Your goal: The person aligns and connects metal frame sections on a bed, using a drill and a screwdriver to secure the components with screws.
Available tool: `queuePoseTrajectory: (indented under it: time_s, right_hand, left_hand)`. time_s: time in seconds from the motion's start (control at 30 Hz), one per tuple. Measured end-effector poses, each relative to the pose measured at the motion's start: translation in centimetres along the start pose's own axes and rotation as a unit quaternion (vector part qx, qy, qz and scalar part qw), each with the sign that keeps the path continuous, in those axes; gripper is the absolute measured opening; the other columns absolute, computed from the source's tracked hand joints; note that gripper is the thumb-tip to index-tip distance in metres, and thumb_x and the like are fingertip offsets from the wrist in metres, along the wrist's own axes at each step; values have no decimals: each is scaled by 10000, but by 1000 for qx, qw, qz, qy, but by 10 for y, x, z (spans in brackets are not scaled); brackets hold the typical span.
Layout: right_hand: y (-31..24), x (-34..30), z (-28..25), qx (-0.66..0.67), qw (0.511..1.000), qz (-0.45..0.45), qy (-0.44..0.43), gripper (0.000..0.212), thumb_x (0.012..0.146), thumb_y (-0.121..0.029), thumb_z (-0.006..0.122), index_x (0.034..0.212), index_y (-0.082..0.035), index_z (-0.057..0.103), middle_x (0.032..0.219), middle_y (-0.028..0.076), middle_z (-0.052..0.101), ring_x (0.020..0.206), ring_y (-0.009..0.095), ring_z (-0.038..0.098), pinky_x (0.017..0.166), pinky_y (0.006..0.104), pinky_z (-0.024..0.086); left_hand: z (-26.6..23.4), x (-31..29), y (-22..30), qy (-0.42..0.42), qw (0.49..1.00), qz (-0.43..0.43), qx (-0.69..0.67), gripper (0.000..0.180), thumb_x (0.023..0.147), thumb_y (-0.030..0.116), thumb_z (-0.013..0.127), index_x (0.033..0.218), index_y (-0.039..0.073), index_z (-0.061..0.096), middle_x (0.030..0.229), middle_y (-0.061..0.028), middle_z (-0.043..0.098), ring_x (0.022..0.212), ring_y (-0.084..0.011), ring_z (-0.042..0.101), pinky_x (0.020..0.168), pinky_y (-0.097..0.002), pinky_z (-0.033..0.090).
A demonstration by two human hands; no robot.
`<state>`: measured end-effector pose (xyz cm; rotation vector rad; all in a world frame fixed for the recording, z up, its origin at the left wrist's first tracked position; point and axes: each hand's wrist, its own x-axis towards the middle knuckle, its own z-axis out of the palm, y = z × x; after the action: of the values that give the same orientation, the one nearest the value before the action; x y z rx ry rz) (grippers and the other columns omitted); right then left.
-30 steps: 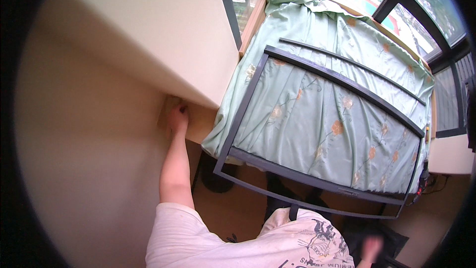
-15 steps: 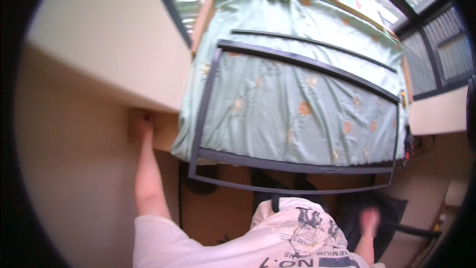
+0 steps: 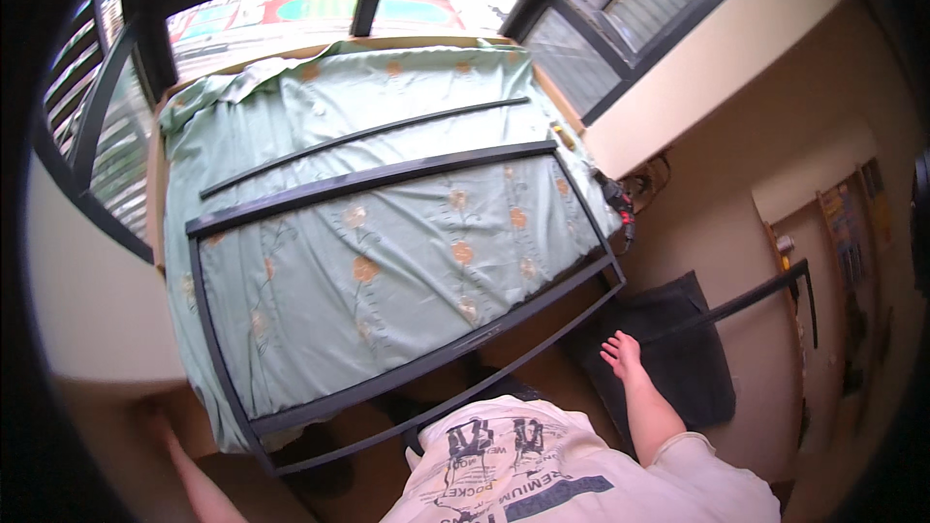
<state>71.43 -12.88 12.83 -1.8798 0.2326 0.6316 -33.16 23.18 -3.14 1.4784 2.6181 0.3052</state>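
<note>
A dark grey metal frame (image 3: 387, 181) lies across a table covered with a green floral cloth (image 3: 417, 252). Its near side juts out past the table's front edge, just before my body. Beyond its far rail rests a slim dark strip (image 3: 364, 133). My right hand (image 3: 621, 353) hangs in the air to the right of the frame's near corner, holding nothing, fingers spread. Low on the left, my left hand (image 3: 155, 414) reaches into shadow by the wall and the table's left end. Its fingers are too dim to make out.
Right of the table, a dark sheet (image 3: 693, 358) lies low, with a dark bar (image 3: 756, 296) sticking out over it. A black-and-red power tool (image 3: 620, 201) sits at the table's right edge. Shelves (image 3: 843, 242) stand against the right wall. Windows (image 3: 368, 5) enclose the far side.
My view has swung to the right, so the table and frame appear farther left. My right hand has come forward and up, fingers spread. The left hand stays low by the left wall.
</note>
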Motion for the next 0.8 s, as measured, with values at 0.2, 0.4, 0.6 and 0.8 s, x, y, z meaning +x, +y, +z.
queuePoseTrajectory:
  time_s: [0.2,0.4,0.6,0.8]
  right_hand:
    - [3,9,0,6,1000,9,8,417,960,-279,523,1303,-74,404,1251,162,500,1056,303,560,838,460,518]
    - [3,31,-19,-11,999,30,44,425,956,-277,531,1303,-69,404,1268,166,494,1046,298,561,825,447,522]
    - [-14,113,-3,-6,999,-6,46,296,943,-267,547,1175,-89,505,1064,93,572,911,216,590,717,375,531]
    - [-90,262,-35,25,992,-98,78,184,912,-276,581,1001,-116,603,854,3,598,739,110,575,586,277,495]
  left_hand:
    - [-15,0,-19,54,998,6,-37,331,968,218,520,1234,23,543,1151,-130,607,1042,-251,577,903,-343,471]
    - [-77,-112,106,392,917,4,-79,264,863,257,683,975,21,648,800,-89,642,720,-203,598,678,-306,513]
    - [-116,-211,185,364,881,33,-301,213,762,136,803,875,-20,712,851,-124,704,782,-205,652,715,-317,535]
    - [-144,-332,357,156,872,92,-456,185,832,51,720,997,-28,690,959,-133,687,843,-194,623,767,-313,523]
